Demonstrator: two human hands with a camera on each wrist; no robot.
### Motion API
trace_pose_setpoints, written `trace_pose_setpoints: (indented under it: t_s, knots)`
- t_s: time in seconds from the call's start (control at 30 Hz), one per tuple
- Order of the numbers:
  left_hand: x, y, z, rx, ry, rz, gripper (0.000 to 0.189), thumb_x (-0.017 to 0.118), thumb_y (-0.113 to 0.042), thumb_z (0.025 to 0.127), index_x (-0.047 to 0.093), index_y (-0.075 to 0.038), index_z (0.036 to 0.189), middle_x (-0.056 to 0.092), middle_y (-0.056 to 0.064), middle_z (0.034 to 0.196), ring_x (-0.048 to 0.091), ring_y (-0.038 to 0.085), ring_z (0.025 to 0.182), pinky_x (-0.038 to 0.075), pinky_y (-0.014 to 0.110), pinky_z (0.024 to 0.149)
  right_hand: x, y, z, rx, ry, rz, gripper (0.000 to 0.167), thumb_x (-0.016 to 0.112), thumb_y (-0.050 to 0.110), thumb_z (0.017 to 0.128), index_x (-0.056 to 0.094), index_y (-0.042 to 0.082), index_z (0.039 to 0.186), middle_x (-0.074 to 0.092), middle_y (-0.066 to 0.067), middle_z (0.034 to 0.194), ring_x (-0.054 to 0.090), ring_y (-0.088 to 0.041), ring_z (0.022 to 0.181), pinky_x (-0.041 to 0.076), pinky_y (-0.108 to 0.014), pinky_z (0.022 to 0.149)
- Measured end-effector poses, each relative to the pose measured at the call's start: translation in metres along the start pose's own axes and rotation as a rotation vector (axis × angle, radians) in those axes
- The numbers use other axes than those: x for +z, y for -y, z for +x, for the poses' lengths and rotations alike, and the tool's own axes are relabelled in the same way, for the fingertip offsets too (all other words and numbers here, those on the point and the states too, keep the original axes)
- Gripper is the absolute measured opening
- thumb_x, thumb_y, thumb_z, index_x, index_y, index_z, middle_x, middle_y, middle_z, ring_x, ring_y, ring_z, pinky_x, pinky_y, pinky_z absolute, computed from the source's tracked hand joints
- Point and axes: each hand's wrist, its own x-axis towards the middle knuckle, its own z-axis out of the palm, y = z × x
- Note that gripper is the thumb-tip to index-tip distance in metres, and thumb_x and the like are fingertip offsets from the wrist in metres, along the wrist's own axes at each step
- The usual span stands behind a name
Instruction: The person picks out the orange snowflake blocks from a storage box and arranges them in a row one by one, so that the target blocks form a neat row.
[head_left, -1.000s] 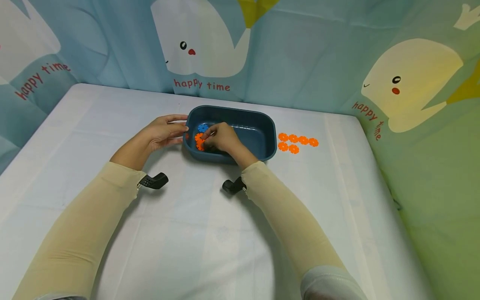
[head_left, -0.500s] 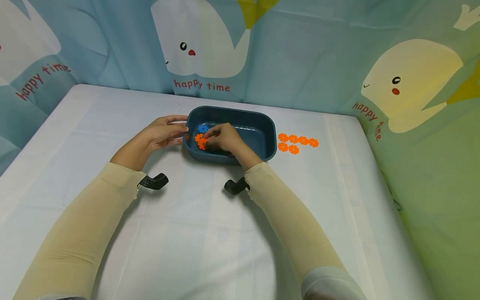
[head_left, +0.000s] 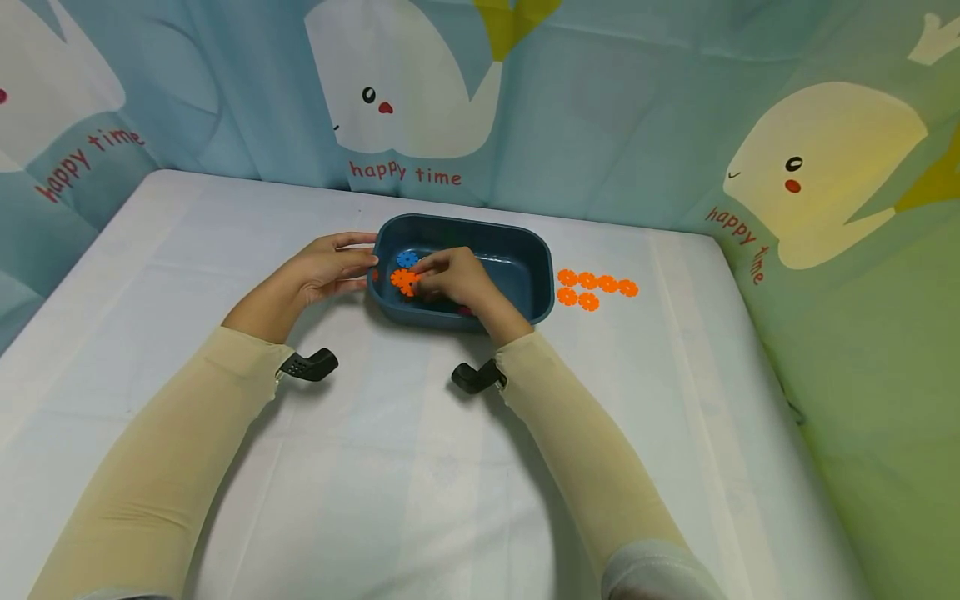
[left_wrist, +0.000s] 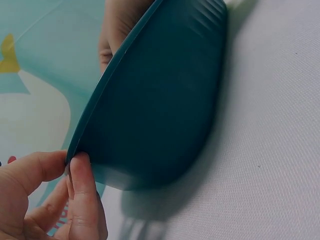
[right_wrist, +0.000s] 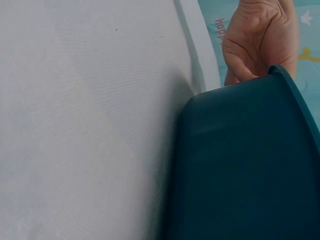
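Note:
A dark blue-green plastic bin (head_left: 517, 275) stands on the white-covered table. My left hand (head_left: 330, 265) holds its left end; in the left wrist view, the thumb and a finger of the left hand (left_wrist: 55, 195) pinch the rim. Inside the bin, my right hand (head_left: 453, 277) has its fingers curled at an orange notched plastic disc (head_left: 406, 282), which it appears to pinch. A blue notched disc (head_left: 407, 259) lies just behind. The bin's wall (right_wrist: 245, 165) hides the right fingers in the right wrist view, where the left hand (right_wrist: 262, 40) shows beyond the bin.
Several orange discs (head_left: 588, 279) lie in two rows on the table, right of the bin. A reddish piece (head_left: 466, 310) shows under the right wrist. A printed curtain (head_left: 600, 125) hangs behind the table (head_left: 375, 467).
My right hand has shifted slightly right and toward me inside the bin. The orange discs by its fingertips have moved a little. My left hand keeps its place on the rim.

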Motion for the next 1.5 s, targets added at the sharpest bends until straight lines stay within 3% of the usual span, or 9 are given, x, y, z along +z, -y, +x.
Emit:
trace_pose_setpoints:
  t_s: [0.37, 1.0, 1.5]
  knots:
    - [0.001, 0.001, 0.000, 0.010, 0.007, -0.026, 0.057, 0.060, -0.009, 0.098, 0.039, -0.013, 0.151, 0.053, 0.004, 0.132, 0.066, 0.006, 0.093, 0.057, 0.018, 0.070, -0.010, -0.003, -0.005, -0.014, -0.039, 0.042, 0.025, 0.073, -0.001, 0.085, 0.072, -0.003, 0.109, 0.071, -0.018, 0.102, 0.067, -0.018, 0.077, 0.060, -0.032, 0.077]
    - [0.000, 0.001, 0.000, 0.027, 0.013, -0.067, 0.058, 0.060, -0.006, 0.097, 0.038, -0.010, 0.151, 0.065, -0.004, 0.107, 0.068, 0.005, 0.087, 0.057, 0.019, 0.066, -0.030, -0.013, -0.018, -0.031, -0.082, 0.112, 0.022, 0.070, -0.001, 0.089, 0.070, -0.004, 0.111, 0.071, -0.020, 0.104, 0.071, -0.024, 0.082, 0.060, -0.037, 0.079]
    - [0.000, 0.002, -0.001, 0.018, 0.015, -0.059, 0.059, 0.060, -0.008, 0.097, 0.038, -0.011, 0.151, 0.065, -0.004, 0.108, 0.067, 0.005, 0.090, 0.057, 0.019, 0.068, -0.043, -0.018, -0.029, 0.018, -0.165, 0.083, 0.023, 0.073, 0.005, 0.088, 0.072, 0.001, 0.111, 0.072, -0.016, 0.106, 0.071, -0.019, 0.086, 0.059, -0.028, 0.078]
